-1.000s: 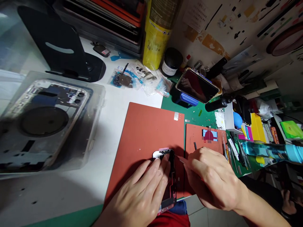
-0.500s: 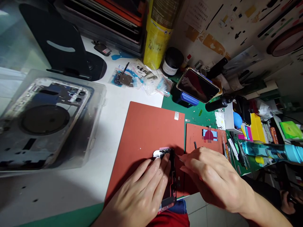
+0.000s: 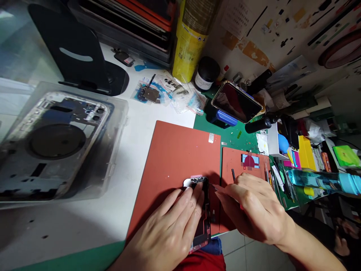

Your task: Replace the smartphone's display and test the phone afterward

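The phone panel point(image 3: 205, 218) lies on a mat point(image 3: 180, 150), right of a box point(image 3: 119, 140).

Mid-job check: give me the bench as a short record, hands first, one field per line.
Left hand: fingers extended, resting on the phone assembly
Right hand: pinching a slim pointed tool, tip near the assembly's right edge; contact unclear
Work surface: orange-red mat under the assembly
Right of it: smaller mat, also orange-red
Beyond: smartphone tilted above a blue holder
Far left: phone housing in a translucent plastic box

Smooth, matt mat point(image 3: 175, 150), glossy phone screen point(image 3: 237, 103)
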### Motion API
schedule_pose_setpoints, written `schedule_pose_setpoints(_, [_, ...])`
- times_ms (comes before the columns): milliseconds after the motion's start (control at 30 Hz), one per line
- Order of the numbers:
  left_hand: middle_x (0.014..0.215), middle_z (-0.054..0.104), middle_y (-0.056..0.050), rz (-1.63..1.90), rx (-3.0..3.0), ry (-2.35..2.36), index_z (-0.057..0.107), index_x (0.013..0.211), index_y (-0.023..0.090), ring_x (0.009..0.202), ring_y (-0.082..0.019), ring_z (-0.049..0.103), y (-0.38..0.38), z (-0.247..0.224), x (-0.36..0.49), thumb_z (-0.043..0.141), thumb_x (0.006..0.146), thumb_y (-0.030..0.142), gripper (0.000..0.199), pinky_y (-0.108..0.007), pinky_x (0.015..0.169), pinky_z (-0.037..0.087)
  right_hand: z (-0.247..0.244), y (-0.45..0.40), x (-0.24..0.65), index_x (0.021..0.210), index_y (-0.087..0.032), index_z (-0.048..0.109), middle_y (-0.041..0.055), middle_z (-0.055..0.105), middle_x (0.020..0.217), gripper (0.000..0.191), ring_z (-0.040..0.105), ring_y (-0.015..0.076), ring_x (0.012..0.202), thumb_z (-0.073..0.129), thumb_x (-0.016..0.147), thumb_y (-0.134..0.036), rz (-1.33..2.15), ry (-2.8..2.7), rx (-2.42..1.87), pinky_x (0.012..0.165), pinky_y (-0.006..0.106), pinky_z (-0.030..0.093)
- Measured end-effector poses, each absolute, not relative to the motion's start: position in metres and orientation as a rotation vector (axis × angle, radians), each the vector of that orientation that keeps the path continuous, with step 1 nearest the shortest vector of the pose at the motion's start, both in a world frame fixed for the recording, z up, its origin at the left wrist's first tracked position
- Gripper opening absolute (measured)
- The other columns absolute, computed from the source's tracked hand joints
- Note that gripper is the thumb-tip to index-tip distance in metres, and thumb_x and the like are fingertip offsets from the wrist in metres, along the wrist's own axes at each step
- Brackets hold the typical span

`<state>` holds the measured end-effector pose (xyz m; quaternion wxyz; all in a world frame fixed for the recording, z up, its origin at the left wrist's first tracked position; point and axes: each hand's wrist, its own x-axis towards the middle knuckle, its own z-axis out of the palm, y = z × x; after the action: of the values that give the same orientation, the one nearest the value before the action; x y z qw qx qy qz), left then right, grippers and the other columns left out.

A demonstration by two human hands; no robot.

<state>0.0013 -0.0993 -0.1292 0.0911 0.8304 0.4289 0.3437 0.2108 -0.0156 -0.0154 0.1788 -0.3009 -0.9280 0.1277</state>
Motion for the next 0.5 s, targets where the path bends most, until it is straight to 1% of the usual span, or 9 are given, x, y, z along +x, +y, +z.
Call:
schedule_pose_setpoints(133, [0.127,0.077,-0.011,1.013,2.462,1.273,0.075,0.112,0.01,0.126,-0.028,0.064,-0.099,-0.129,0.0,0.05,0.1,0.009,0.028,-0.042,0.131,0.023,-0.017,-0.016,0.212,0.106,-0.011,0.06,0.0033,0.057,0.076,0.016,0.036,0.0159,0.068,0.056,0.097,0.002,0.386,-2.628,-0.848,0.062,0.036,0.028])
schedule_pose_setpoints(233, [0.129,0.076,-0.009,0.967,2.46,1.266,0.075,0.114,0.012,0.127,-0.028,0.064,-0.099,-0.129,-0.001,0.049,0.101,0.011,0.029,-0.041,0.13,0.024,-0.017,-0.015,0.211,0.102,-0.012,0.061,0.0009,0.054,0.071,0.018,0.034,0.0151,0.065,0.054,0.098,0.003,0.346,-2.634,-0.819,0.061,0.035,0.027])
schedule_pose_setpoints(300, [0.13,0.076,-0.008,0.944,2.47,1.262,0.075,0.116,0.013,0.128,-0.027,0.064,-0.099,-0.129,-0.002,0.047,0.101,0.011,0.032,-0.041,0.129,0.025,-0.014,-0.015,0.211,0.104,-0.012,0.062,0.0005,0.055,0.07,0.017,0.036,0.015,0.064,0.056,0.098,0.002,0.324,-2.646,-0.822,0.059,0.035,0.028])
schedule_pose_setpoints(400, [0.139,0.072,-0.011,0.925,2.517,1.258,0.071,0.128,0.01,0.132,-0.029,0.062,-0.099,-0.129,-0.003,0.047,0.102,0.009,0.036,-0.044,0.127,0.028,-0.004,-0.02,0.219,0.112,-0.013,0.063,0.0012,0.061,0.073,0.02,0.046,0.0149,0.061,0.061,0.097,-0.001,0.336,-2.6,-0.955,0.056,0.034,0.035])
schedule_pose_setpoints(500, [0.154,0.061,-0.014,0.871,2.595,1.219,0.065,0.14,0.008,0.137,-0.033,0.059,-0.097,-0.129,-0.007,0.048,0.101,0.005,0.043,-0.049,0.123,0.033,0.005,-0.036,0.241,0.112,-0.02,0.066,0.0015,0.07,0.079,0.027,0.063,0.016,0.066,0.071,0.091,-0.003,0.271,-2.268,-1.241,0.056,0.031,0.049])
